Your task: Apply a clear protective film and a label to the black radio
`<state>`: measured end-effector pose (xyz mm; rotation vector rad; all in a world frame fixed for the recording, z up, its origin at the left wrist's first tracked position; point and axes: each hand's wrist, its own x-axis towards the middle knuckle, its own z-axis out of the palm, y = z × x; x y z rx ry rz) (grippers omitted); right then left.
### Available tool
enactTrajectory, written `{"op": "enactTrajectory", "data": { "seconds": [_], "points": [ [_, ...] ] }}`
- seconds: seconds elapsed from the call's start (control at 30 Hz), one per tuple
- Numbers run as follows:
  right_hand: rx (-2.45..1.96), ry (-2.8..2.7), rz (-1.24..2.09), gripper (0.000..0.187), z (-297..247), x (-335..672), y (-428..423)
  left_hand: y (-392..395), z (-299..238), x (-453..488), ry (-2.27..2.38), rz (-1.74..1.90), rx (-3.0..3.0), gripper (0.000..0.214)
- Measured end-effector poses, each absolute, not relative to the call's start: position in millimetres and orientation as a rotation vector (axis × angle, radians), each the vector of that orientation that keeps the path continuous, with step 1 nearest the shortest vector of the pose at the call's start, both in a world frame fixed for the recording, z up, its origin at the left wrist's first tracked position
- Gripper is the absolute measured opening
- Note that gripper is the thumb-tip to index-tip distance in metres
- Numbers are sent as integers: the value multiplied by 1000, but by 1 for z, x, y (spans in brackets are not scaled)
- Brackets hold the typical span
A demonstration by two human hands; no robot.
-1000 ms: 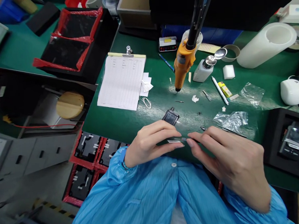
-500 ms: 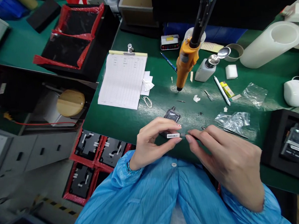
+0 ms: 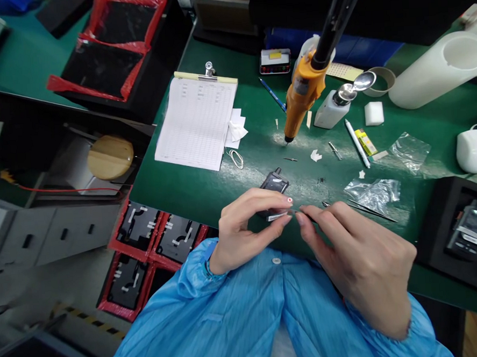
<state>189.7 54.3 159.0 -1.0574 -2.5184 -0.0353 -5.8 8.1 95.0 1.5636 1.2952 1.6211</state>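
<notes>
My left hand point(image 3: 241, 227) is closed, with thumb and fingertips on a small part bearing a white barcode label point(image 3: 276, 216); most of it is hidden. Close by on the right, the thumb and forefinger of my right hand point(image 3: 360, 257) are pinched beside that part's end. What they grip is too small and covered to name. Just behind the left fingers, a dark handheld device with a stubby antenna point(image 3: 275, 181) lies on the green table point(image 3: 260, 139). Metal tweezers point(image 3: 372, 211) lie beyond my right hand, partly covered by it.
An orange electric screwdriver point(image 3: 304, 91) hangs over the table. A clipboard with a form point(image 3: 197, 124) lies left; a pump bottle point(image 3: 331, 109), white pen point(image 3: 357, 143) and plastic bags point(image 3: 374, 191) lie right. A black foam tray point(image 3: 432, 242) holds another device. Red-edged trays point(image 3: 150, 254) stand lower left.
The labelled part has tilted in my left fingers, so its label shows narrower. Both hands stay close together in nearly the same place. The view has shifted slightly.
</notes>
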Motion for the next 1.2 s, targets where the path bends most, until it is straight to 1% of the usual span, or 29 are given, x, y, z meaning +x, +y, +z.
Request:
{"op": "enactTrajectory", "data": {
  "seconds": [0.17, 0.27, 0.47, 0.67, 0.93, 1.2],
  "points": [
    [-1069, -2479, 2, 35, 160, 190, 54, 8, 92, -4, 1246, 1599, 1450, 22],
    [-1059, -2498, -23, 37, 160, 191, 53, 7, 92, -2, 1216, 1597, 1382, 22],
    [-1070, -2500, -135, 32, 160, 192, 51, 7, 91, 2, 1193, 1609, 1281, 27],
    [-1045, -2530, -184, 22, 160, 194, 49, 7, 92, 2, 1212, 1597, 1268, 26],
    [-1052, -2536, -228, 20, 160, 194, 48, 6, 93, 3, 1235, 1579, 1286, 24],
    [-1035, -2529, -251, 22, 160, 193, 49, 7, 95, 5, 1242, 1570, 1288, 22]
  ]
}}
